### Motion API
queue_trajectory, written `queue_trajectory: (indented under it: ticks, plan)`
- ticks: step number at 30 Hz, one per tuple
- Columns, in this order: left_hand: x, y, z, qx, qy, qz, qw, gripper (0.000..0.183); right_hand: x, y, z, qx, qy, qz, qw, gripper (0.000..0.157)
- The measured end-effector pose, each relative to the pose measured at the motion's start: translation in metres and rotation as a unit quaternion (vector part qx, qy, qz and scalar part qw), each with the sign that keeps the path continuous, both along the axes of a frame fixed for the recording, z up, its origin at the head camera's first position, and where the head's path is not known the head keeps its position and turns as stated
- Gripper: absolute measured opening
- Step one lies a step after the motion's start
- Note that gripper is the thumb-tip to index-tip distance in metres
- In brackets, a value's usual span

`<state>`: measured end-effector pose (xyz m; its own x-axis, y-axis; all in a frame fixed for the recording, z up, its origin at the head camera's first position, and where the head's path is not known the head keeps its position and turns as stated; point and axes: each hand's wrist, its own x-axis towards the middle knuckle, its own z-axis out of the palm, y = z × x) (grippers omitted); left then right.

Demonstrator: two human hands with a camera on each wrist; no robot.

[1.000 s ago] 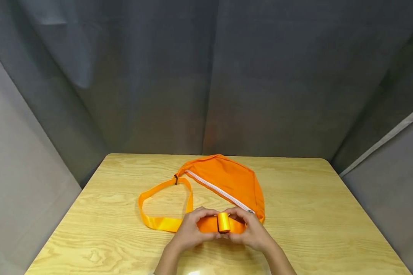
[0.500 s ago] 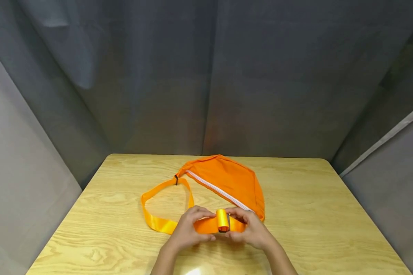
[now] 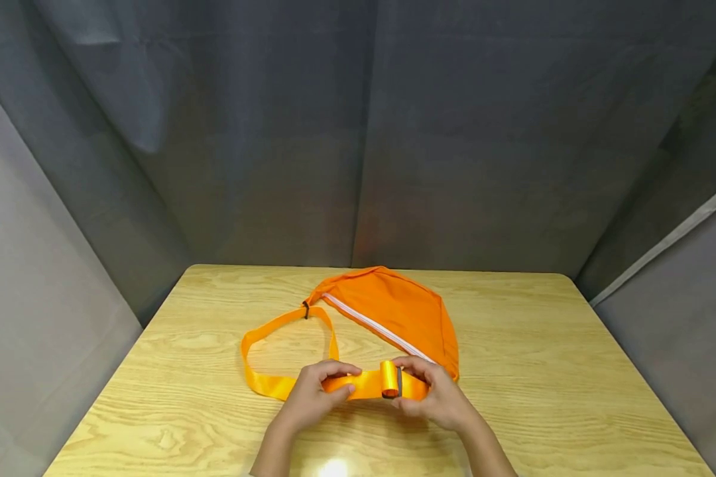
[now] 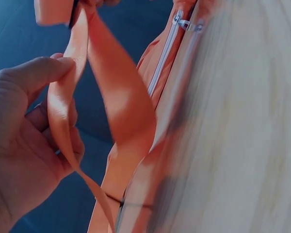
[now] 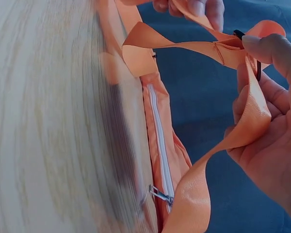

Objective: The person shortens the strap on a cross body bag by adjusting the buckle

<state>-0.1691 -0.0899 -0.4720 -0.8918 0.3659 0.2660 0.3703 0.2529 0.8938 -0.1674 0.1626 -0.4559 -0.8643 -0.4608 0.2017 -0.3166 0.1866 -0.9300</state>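
An orange bag (image 3: 396,308) with a white zipper (image 3: 376,328) lies on the wooden table, its orange-yellow webbing strap (image 3: 268,384) looped out to the left. My left hand (image 3: 316,395) pinches a length of this strap between thumb and fingers. To its right, my right hand (image 3: 438,397) grips the strap at a black slider buckle (image 5: 258,70), thumb on its upper end. At the buckle the webbing stands up in a small loop (image 3: 389,379). In the left wrist view the strap (image 4: 60,114) runs across the curled left fingers.
A black ring (image 3: 305,310) joins the strap to the bag's left corner. The metal zipper pull (image 5: 160,195) shows near the bag's right end. Dark grey curtains (image 3: 274,132) hang behind the table (image 3: 543,371), with pale panels at both sides.
My left hand has slid left along the strap, away from the buckle, so more webbing shows between the hands. The right hand stays nearly in place, and the bag has not moved.
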Motion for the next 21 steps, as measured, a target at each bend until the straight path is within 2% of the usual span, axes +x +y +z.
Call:
queue_trajectory:
  ticks: [4, 8, 14, 21]
  plan:
    - [-0.001, -0.007, 0.001, 0.010, -0.030, -0.002, 0.9995, 0.025, 0.000, 0.002, 0.000, -0.013, 0.009, -0.001, 1.000, 0.048]
    - [-0.002, -0.003, 0.002, 0.023, -0.062, -0.027, 0.9974, 0.030, 0.001, -0.002, 0.001, -0.026, 0.005, 0.015, 1.000, 0.048]
    - [-0.004, 0.009, 0.005, 0.021, -0.054, -0.047, 0.9972, 0.030, 0.003, -0.006, 0.002, -0.038, 0.000, 0.024, 0.999, 0.049]
    - [-0.002, 0.012, 0.005, 0.011, -0.059, -0.029, 0.9978, 0.024, 0.005, -0.003, 0.000, -0.033, -0.002, 0.022, 0.999, 0.048]
